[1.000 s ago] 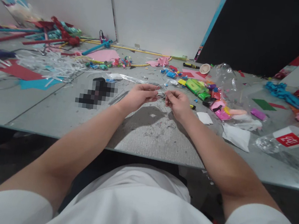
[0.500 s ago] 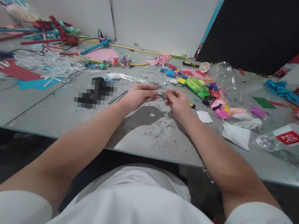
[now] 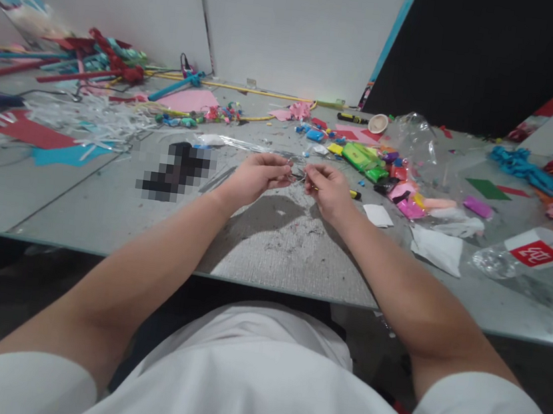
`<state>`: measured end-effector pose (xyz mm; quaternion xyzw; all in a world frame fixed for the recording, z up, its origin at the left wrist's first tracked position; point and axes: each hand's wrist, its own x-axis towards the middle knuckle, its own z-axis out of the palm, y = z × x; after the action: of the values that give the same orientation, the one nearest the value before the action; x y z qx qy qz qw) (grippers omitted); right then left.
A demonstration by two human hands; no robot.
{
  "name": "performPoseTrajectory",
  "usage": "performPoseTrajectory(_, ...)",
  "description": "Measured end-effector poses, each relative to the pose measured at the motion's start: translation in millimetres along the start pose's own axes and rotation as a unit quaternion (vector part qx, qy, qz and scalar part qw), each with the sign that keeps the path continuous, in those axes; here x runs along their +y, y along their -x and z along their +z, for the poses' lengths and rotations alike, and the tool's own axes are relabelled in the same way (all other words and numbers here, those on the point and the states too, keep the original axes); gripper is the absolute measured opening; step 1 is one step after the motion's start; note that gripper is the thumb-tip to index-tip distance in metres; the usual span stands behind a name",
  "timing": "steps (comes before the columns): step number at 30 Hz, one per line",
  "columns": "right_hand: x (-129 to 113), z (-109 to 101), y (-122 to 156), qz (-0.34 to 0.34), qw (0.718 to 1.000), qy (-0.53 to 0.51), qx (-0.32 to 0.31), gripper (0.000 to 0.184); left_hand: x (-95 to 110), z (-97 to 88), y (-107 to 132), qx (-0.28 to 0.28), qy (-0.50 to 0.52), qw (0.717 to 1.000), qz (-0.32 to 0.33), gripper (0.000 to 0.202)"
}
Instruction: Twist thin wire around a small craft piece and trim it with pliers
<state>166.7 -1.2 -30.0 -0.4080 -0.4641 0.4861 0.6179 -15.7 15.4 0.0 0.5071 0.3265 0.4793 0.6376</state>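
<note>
My left hand (image 3: 259, 176) and my right hand (image 3: 328, 188) face each other just over the table, fingertips pinched a small gap apart. Between them runs a thin, silvery wire (image 3: 298, 177), held at both ends; its exact shape is too small to make out. Beyond the knuckles of my right hand a yellow-and-black tool handle (image 3: 355, 194) sticks out, mostly hidden by that hand. A strip of clear plastic film (image 3: 248, 144) lies behind my left hand.
On the right are colourful clay packets (image 3: 363, 157), white paper pieces (image 3: 436, 250) and a clear bottle (image 3: 527, 252). Shredded white strips (image 3: 91, 114) and red-wrapped sticks (image 3: 80, 77) lie left. A blurred dark object (image 3: 175, 171) sits beside my left forearm. The table's front edge (image 3: 286, 291) is near me.
Both hands stay almost in place, still pinching the wire. My right hand has shifted slightly, and more of the yellow-and-black handle shows beside it.
</note>
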Motion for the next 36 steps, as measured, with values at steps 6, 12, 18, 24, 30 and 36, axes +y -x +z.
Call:
performPoseTrajectory(6, -1, 1, 0, 0.035, 0.999, -0.015, 0.003, 0.032, 0, 0.5, 0, 0.002, -0.007, 1.0, -0.001, 0.015)
performPoseTrajectory(12, 0, 0, 0, 0.048, 0.999, -0.012, -0.002, 0.031, -5, -3.6, -4, 0.003, -0.017, 1.0, 0.007, 0.014)
performPoseTrajectory(18, -1, -1, 0, 0.059, 0.998, -0.028, -0.006, 0.028, -6, -5.2, -4, -0.003, -0.023, 1.0, 0.012, 0.014)
performPoseTrajectory(24, -3, -2, 0, 0.077, 0.995, -0.055, -0.023, 0.023, -6, -7.2, -5, -0.016, -0.026, 1.0, 0.007, 0.013)
performPoseTrajectory(30, -6, -3, 3, 0.08, 0.991, -0.092, -0.06, 0.022, 0, -6.5, -3, -0.037, -0.022, 0.999, -0.007, 0.013)
performPoseTrajectory(36, -18, -7, 9, 0.096, 0.981, -0.105, -0.133, 0.027, 6, -4.3, 4, -0.08, -0.017, 0.997, -0.013, 0.017)
